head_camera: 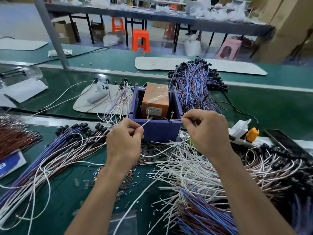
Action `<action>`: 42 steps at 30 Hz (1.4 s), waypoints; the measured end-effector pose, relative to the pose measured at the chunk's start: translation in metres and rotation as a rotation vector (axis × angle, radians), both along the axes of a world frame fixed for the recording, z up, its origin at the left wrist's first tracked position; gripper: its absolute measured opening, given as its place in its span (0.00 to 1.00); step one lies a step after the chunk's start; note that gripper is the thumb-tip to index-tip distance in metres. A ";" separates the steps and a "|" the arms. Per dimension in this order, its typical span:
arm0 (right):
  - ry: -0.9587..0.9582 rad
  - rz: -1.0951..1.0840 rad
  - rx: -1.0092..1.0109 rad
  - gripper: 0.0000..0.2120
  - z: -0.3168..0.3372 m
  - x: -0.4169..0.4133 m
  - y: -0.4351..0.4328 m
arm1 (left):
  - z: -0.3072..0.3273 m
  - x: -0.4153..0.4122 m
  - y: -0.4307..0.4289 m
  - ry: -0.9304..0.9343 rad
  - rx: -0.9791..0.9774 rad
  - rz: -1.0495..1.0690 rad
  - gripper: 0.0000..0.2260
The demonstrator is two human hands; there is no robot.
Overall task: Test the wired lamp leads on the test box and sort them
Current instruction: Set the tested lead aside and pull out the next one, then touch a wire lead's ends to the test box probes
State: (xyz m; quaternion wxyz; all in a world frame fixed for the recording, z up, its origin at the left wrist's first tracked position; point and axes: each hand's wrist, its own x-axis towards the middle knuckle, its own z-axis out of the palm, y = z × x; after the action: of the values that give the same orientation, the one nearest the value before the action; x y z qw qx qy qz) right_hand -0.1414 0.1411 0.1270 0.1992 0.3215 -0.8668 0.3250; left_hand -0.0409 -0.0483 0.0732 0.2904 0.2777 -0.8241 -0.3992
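Both fists curled knuckles-up — left hand (124, 138) pinches a thin white lead (146, 123), right hand (207, 131) a brown lead (176, 119) — at the purple box (160, 129).

Bright, cool, even light comes from overhead. Shadows are soft and faint; a slight one lies under the left hand (124, 141) and right hand (210, 133) on the box (159, 131) front. Glare shows on the rail (101, 75) behind the box and on the film round the orange block (155, 97). The centre is sharpest: the lead (145, 124) pinched by the left hand reads clearly. Brown wires (15, 134) at the left edge of the table (67, 192) are smeared, and the far bench (152, 16) is blurred. The wide lens bends the post (50, 31) and the rail.
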 end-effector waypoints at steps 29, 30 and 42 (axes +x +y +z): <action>-0.149 -0.102 0.075 0.05 -0.010 -0.014 -0.011 | -0.004 -0.009 -0.005 0.033 0.079 0.100 0.09; -0.150 -0.086 0.062 0.04 -0.008 -0.012 -0.009 | -0.004 -0.008 -0.005 0.040 0.087 0.097 0.09; -0.401 0.114 0.329 0.06 -0.033 0.047 -0.025 | -0.001 0.042 -0.033 0.361 1.225 0.048 0.05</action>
State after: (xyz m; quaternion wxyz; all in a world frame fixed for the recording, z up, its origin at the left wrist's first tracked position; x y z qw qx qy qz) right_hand -0.0946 0.1158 0.0941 -0.0499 0.3273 -0.9105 0.2478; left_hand 0.0010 -0.0816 0.0725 0.2220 0.3401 -0.3781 -0.8320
